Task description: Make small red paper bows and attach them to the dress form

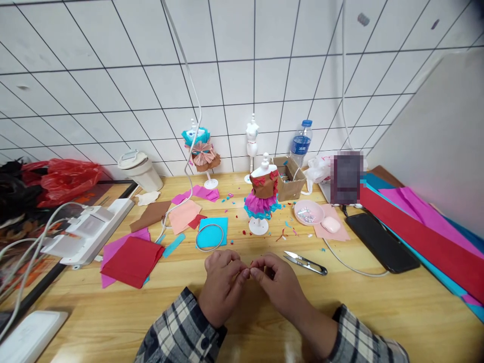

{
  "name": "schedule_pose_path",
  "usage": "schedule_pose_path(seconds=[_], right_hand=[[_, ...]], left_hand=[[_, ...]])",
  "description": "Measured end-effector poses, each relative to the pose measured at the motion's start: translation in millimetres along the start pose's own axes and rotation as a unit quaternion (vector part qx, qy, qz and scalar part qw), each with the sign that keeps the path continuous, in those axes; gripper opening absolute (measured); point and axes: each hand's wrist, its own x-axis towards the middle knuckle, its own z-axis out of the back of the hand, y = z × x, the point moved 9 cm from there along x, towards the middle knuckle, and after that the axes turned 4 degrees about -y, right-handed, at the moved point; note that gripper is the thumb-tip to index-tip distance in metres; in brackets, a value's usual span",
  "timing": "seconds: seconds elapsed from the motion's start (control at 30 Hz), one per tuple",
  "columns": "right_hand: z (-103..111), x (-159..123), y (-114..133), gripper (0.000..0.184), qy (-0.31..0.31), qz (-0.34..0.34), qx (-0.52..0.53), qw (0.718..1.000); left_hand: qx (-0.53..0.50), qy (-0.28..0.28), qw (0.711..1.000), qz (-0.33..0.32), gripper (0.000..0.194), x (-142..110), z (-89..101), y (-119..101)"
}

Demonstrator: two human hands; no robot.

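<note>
My left hand (225, 280) and my right hand (278, 282) meet fingertip to fingertip above the table's front middle. Both are closed in a pinch, and what they hold is too small to make out; a speck of red shows near the right fingertips. Just behind them stands a small white dress form (259, 226) in a brown bodice with red bows and a ruffled magenta and blue skirt (260, 204). Thread snips (305, 263) lie to the right of my right hand. A thin hoop (210, 249) rests on blue paper (217, 227) beyond my left hand.
Red sheets (132, 262) and a power strip (98, 232) lie at left. Behind stand another dressed form (204, 156), a bare form (252, 138), a cardboard box (289, 189) and a bottle (301, 141). A pink dish (302, 222), a black phone (381, 242) and long coloured strips (419, 222) lie at right.
</note>
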Motion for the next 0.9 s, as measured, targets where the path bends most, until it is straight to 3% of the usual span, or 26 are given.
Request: schedule_pose_path(seconds=[0.27,0.43,0.53,0.6,0.9], right_hand=[[14.7,6.3,-3.5,0.010,-0.036,-0.008,-0.025,0.999],[29.9,0.6,26.5,0.015,-0.077,0.148,-0.114,0.979],[23.1,-8.3,42.1,0.016,-0.059,0.238,-0.179,0.953],[19.0,-11.3,45.3,0.017,-0.051,0.263,-0.215,0.939],[15.0,-10.3,44.4,0.017,-0.041,0.260,-0.261,0.929]], left_hand=[[-0.032,-0.064,0.997,-0.004,0.021,-5.8,10.5,-6.9],[-0.158,-0.068,0.980,0.098,0.027,-4.5,3.4,14.8],[-0.283,-0.055,0.950,0.117,0.032,-4.4,-5.7,22.4],[-0.324,-0.044,0.938,0.116,0.032,-5.3,-9.4,23.3],[-0.237,-0.002,0.969,0.065,0.030,-6.3,-9.3,9.0]])
